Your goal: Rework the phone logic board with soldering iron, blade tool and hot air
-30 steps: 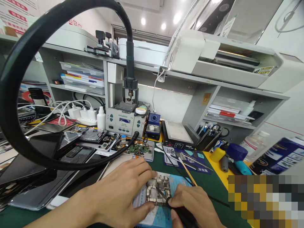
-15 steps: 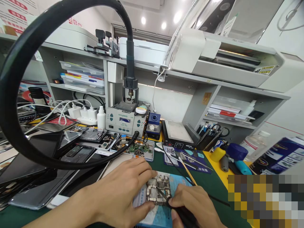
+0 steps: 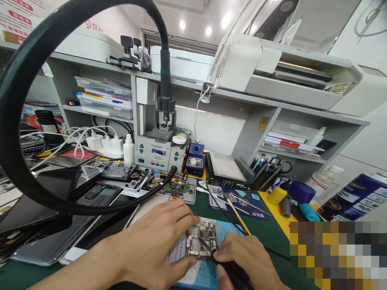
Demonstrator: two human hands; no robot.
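Pinning circuit board [image 3: 201, 241] under left hand [image 3: 157, 245], right hand [image 3: 244, 257] grip closed on tweezers [image 3: 208, 249], tray [image 3: 173, 190] holding parts

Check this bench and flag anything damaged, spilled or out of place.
Nothing looks spilled. The left hand steadies a bare circuit board on a blue mat; the right hand works it with a black tool. Opened phones clutter the left side.

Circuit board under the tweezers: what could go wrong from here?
1. The left hand pins the circuit board only at its edge on the blue mat; it could slide if the tool pushes sideways.
2. The right hand holds black tweezers with the tips on dense components; a slip might knock or scratch one.
3. The black hose ends close behind the left hand; a snag could jolt the work.
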